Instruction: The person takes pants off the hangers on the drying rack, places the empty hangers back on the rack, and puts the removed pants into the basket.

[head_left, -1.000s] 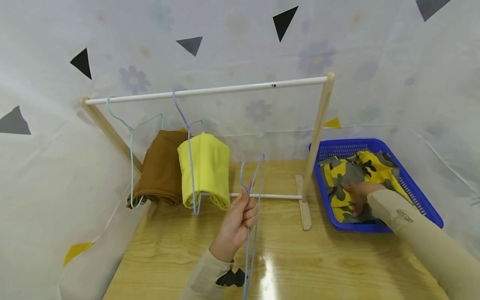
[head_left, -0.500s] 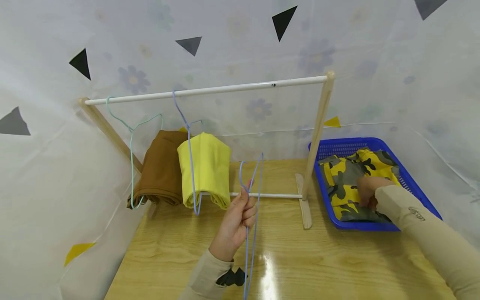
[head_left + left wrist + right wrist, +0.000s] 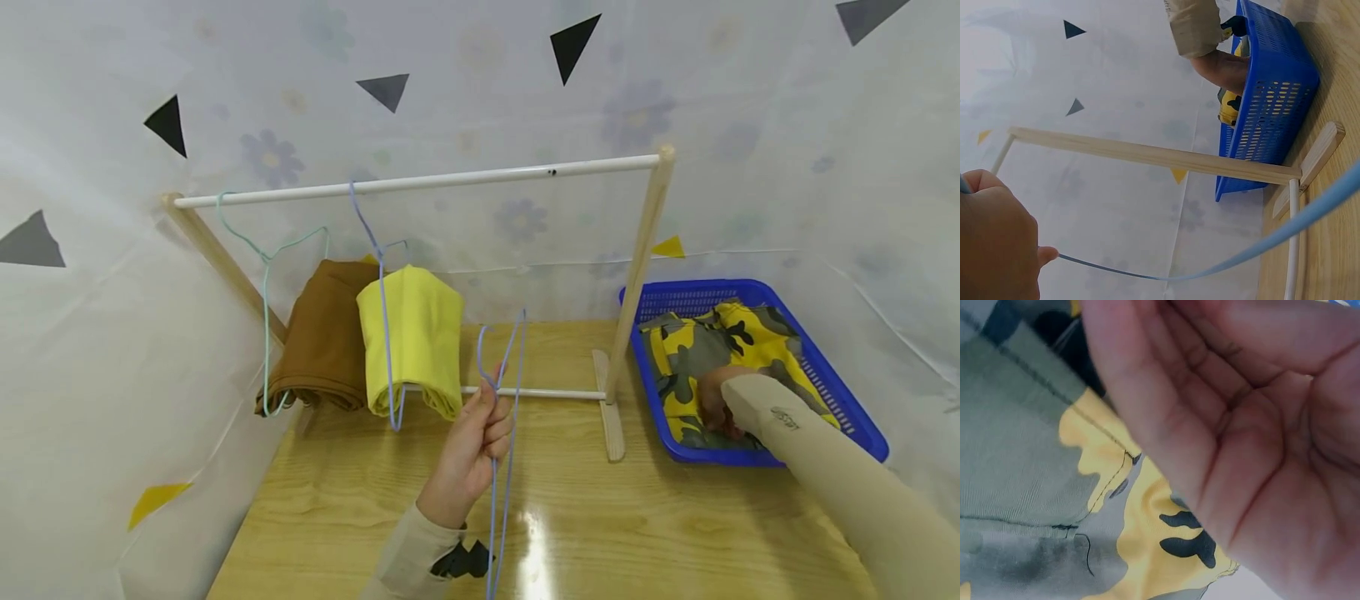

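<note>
My left hand (image 3: pixel 468 454) grips a light-blue wire hanger (image 3: pixel 492 517) just below its hook, thumb up, over the front middle of the table. One arm of the hanger sweeps across the left wrist view. On the right, my right hand (image 3: pixel 723 400) reaches down into the blue basket (image 3: pixel 720 456), its fingers bent against a folded yellow, grey and black camouflage garment (image 3: pixel 693 354). In the right wrist view the palm (image 3: pixel 1254 462) shows bare beside the garment's stitched seams. The fingertips are hidden, so I cannot tell whether they pinch the cloth.
Behind my left hand stands a wooden rack with a white rod (image 3: pixel 480 177). On its left half hang a folded brown garment (image 3: pixel 322 333) on a green hanger and a folded yellow one (image 3: pixel 412 333) on a light-purple hanger. The right post (image 3: pixel 637 271) stands beside the basket.
My right hand has moved about over the camouflage garment, first right and then slightly back left, its fingers going from spread to bent downward. The left hand and its hanger stay nearly still.
</note>
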The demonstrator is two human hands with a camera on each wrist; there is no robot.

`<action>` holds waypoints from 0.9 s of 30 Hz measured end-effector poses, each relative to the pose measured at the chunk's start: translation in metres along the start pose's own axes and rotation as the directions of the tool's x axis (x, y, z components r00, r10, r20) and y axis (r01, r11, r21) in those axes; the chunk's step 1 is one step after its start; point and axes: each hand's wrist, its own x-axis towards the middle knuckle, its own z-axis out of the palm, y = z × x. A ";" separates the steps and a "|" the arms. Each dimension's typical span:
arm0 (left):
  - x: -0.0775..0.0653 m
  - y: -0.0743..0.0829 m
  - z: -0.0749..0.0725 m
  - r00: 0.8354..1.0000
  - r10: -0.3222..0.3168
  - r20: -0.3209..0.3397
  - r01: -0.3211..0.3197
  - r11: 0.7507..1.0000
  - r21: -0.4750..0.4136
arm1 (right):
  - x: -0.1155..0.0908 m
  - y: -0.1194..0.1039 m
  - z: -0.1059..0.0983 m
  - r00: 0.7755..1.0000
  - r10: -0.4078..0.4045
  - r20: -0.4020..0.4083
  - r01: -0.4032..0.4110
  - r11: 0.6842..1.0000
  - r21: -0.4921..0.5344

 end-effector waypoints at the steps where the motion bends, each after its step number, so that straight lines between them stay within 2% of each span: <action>1: 0.000 0.000 0.000 1.000 0.000 0.002 0.000 1.000 0.000 | -0.001 -0.002 0.000 1.000 0.007 0.006 -0.007 1.000 0.006; 6: 0.000 -0.001 0.002 1.000 -0.005 -0.005 0.005 1.000 0.005 | -0.010 -0.004 -0.010 1.000 -0.004 -0.019 0.004 1.000 0.012; 8: 0.000 0.000 0.003 1.000 -0.004 -0.003 0.004 1.000 0.000 | -0.009 -0.001 -0.019 0.991 -0.059 -0.117 0.055 0.998 -0.038; 9: 0.000 0.000 0.003 1.000 -0.003 -0.002 0.003 1.000 -0.001 | -0.006 0.003 -0.024 0.977 -0.094 -0.190 0.080 0.994 -0.081; 10: 0.001 0.000 0.004 1.000 -0.001 0.001 0.001 1.000 -0.003 | -0.003 0.006 -0.029 0.953 -0.124 -0.278 0.093 0.988 -0.122; 11: 0.000 0.000 0.004 1.000 0.001 0.003 -0.001 1.000 -0.005 | 0.000 0.009 -0.032 0.918 -0.151 -0.366 0.093 0.981 -0.171; 13: 0.000 0.000 0.004 1.000 0.005 0.002 -0.005 1.000 -0.010 | 0.007 0.018 -0.037 0.836 -0.185 -0.517 0.062 0.967 -0.246; 14: 0.000 0.000 0.004 1.000 0.006 0.001 -0.006 1.000 -0.011 | 0.010 0.022 -0.038 0.804 -0.185 -0.565 0.044 0.966 -0.255; 15: -0.001 0.000 0.004 1.000 0.008 0.003 -0.008 1.000 -0.005 | 0.013 0.027 -0.039 0.784 -0.172 -0.597 0.020 0.967 -0.252; 16: -0.001 0.000 0.004 1.000 0.008 0.003 -0.008 1.000 -0.003 | 0.016 0.031 -0.039 0.776 -0.159 -0.610 -0.001 0.967 -0.253; 18: -0.001 0.001 0.003 1.000 0.011 0.004 -0.011 1.000 0.000 | 0.020 0.040 -0.039 0.783 -0.126 -0.609 -0.013 0.976 -0.219; 22: -0.002 0.003 0.003 1.000 0.009 0.002 -0.009 1.000 0.009 | 0.026 0.054 -0.036 0.822 -0.080 -0.564 -0.014 0.987 -0.160; 25: -0.002 0.004 0.003 1.000 0.005 -0.004 -0.005 1.000 0.015 | 0.032 0.062 -0.034 0.834 -0.054 -0.549 -0.021 0.991 -0.130; 27: -0.002 0.004 0.003 1.000 0.006 -0.005 -0.006 1.000 0.015 | 0.037 0.066 -0.032 0.834 -0.033 -0.550 -0.031 0.994 -0.107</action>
